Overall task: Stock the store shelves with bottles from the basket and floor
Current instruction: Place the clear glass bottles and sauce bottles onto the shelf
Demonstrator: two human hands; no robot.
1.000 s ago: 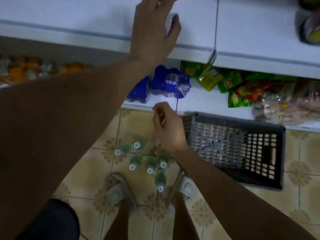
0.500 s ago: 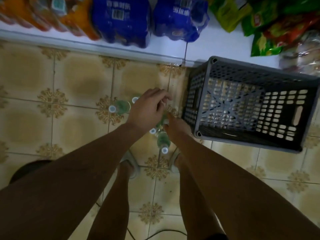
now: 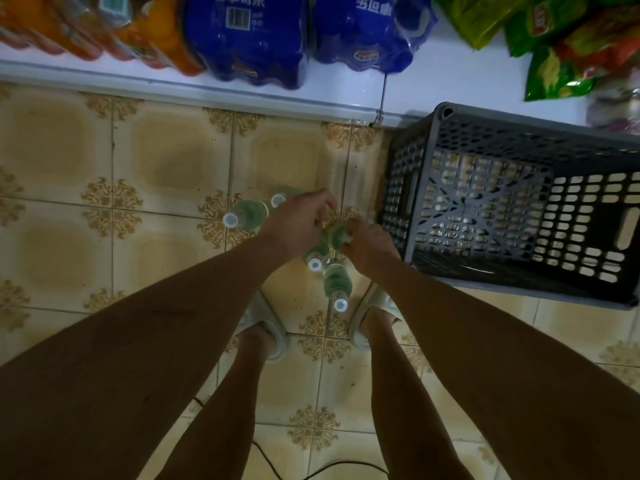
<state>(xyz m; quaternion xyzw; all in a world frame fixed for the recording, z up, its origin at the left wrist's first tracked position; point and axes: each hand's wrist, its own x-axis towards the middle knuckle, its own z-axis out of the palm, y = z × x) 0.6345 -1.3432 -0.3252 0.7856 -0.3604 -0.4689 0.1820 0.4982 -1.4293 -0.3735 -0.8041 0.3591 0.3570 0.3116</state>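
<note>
Several green bottles with white caps stand in a cluster on the tiled floor; one [image 3: 248, 213] is left of my hands and another [image 3: 335, 284] is nearest my feet. My left hand [image 3: 298, 223] is curled down over the cluster, and the bottle under it is hidden. My right hand [image 3: 369, 247] curls round a green bottle [image 3: 334, 233] beside the basket. A third bottle [image 3: 318, 256] shows between the hands. The dark grey basket [image 3: 398, 188] lies to the right with no bottles visible in it. The white bottom shelf [image 3: 207, 93] runs along the top.
On the shelf sit blue bottle packs [image 3: 249, 36], orange drink packs [image 3: 145, 36] and green and red snack bags [image 3: 554, 53]. My feet in pale slippers [image 3: 268, 329] stand just behind the bottles. A thin black cable [image 3: 311, 467] lies on the floor near the bottom.
My left hand came down from the upper shelf to the floor bottles. My right hand dropped onto the cluster too. The view tilted down and closer to the floor.
</note>
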